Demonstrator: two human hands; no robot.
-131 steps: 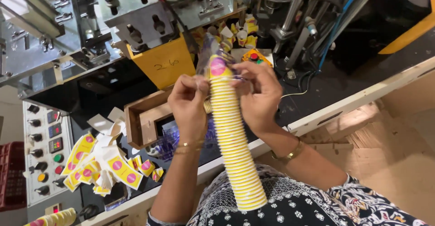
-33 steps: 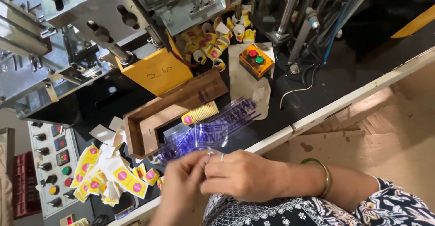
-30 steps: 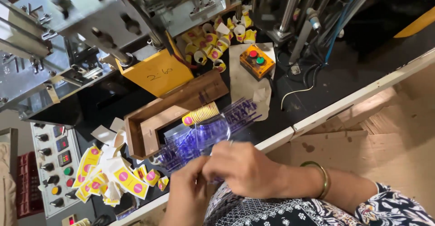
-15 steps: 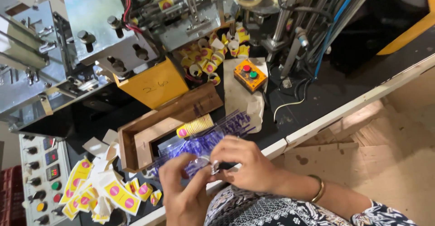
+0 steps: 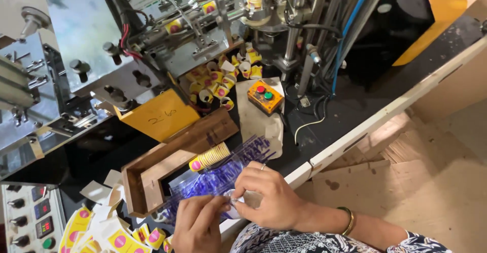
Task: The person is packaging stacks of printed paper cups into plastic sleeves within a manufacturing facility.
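Head view: since 4.4 s ago I see the ribbed cup stack laid down; both hands, left hand and right hand, now pinch the crinkly clear bag.

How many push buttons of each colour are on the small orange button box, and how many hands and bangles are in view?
Red buttons on the orange button box: 1
Green buttons: 1
Hands at the clear printed plastic sleeve: 2, left hand and right hand
Gold bangles: 1
Total: 5
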